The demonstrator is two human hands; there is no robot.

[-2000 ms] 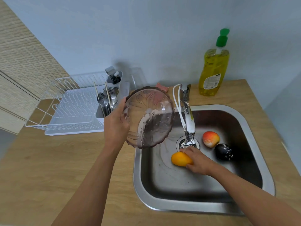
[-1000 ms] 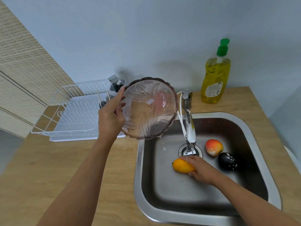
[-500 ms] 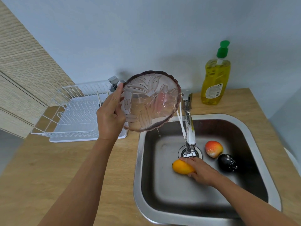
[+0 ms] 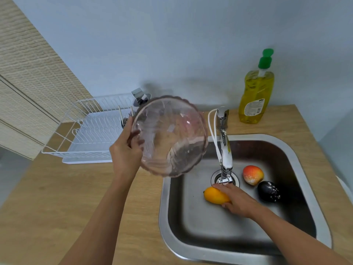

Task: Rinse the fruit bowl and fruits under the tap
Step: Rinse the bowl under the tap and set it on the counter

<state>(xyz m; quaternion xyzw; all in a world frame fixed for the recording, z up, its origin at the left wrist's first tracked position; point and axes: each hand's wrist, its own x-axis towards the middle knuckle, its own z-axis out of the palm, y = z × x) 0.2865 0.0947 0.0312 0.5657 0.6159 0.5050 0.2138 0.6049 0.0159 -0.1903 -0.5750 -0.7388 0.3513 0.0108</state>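
Note:
My left hand (image 4: 126,150) grips the rim of a clear pinkish glass fruit bowl (image 4: 170,136), held tilted in the air over the sink's left edge. The bowl looks blurred. Down in the steel sink (image 4: 303,169), my right hand (image 4: 236,199) rests on an orange-yellow fruit (image 4: 214,195) right under the chrome tap (image 4: 224,150), beside the drain. A red-yellow fruit (image 4: 252,175) and a dark wet fruit (image 4: 268,191) lie to the right on the sink floor.
A white dish rack (image 4: 95,134) with cutlery stands on the wooden counter (image 4: 57,197) at the left, partly behind the bowl. A yellow dish soap bottle (image 4: 256,92) stands behind the sink at the right. A blue wall backs the counter.
The bowl rose and tipped upward, then dropped lower and turned its opening toward me. My right hand stayed on the orange-yellow fruit under the tap.

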